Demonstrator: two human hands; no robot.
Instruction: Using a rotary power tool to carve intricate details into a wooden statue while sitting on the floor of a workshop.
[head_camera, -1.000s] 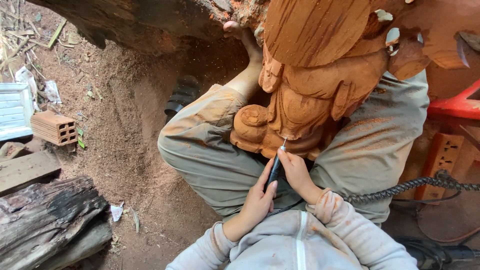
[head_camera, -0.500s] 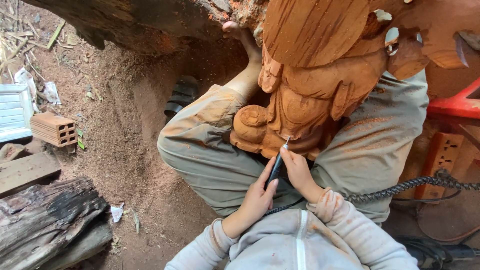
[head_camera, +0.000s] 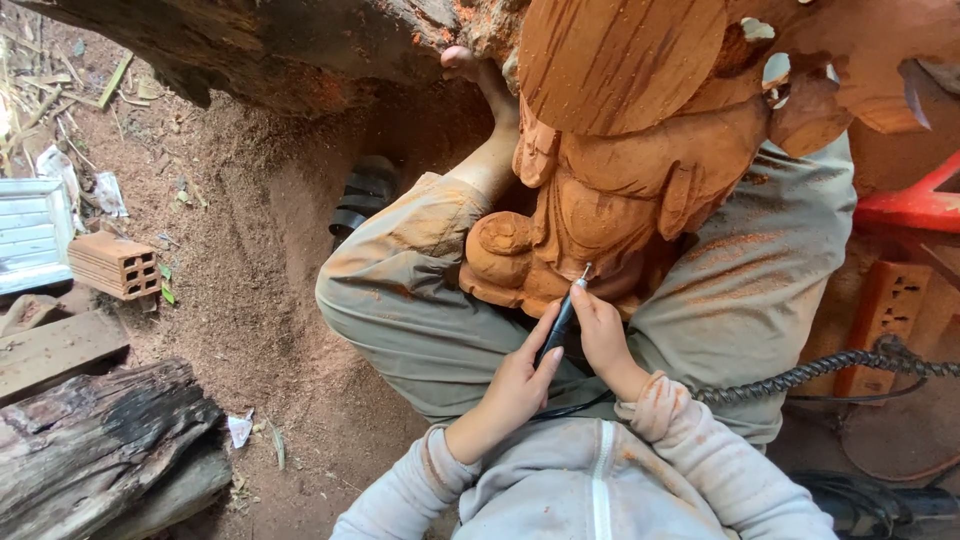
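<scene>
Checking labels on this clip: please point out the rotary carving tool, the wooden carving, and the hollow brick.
rotary carving tool (head_camera: 558, 328), head view, on the dark handle between the two hands.
wooden carving (head_camera: 610, 190), head view, on the orange carved middle.
hollow brick (head_camera: 115, 265), head view, on its top face near the holed end.

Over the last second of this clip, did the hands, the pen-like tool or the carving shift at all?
No visible change. Both hands, the left hand and the right hand, grip the slim black pen-like rotary tool as before, with its metal tip against the lower part of the reddish-brown carved wooden figure. The figure rests between the knees as it did, and the twisted flexible cable lies where it was.
</scene>
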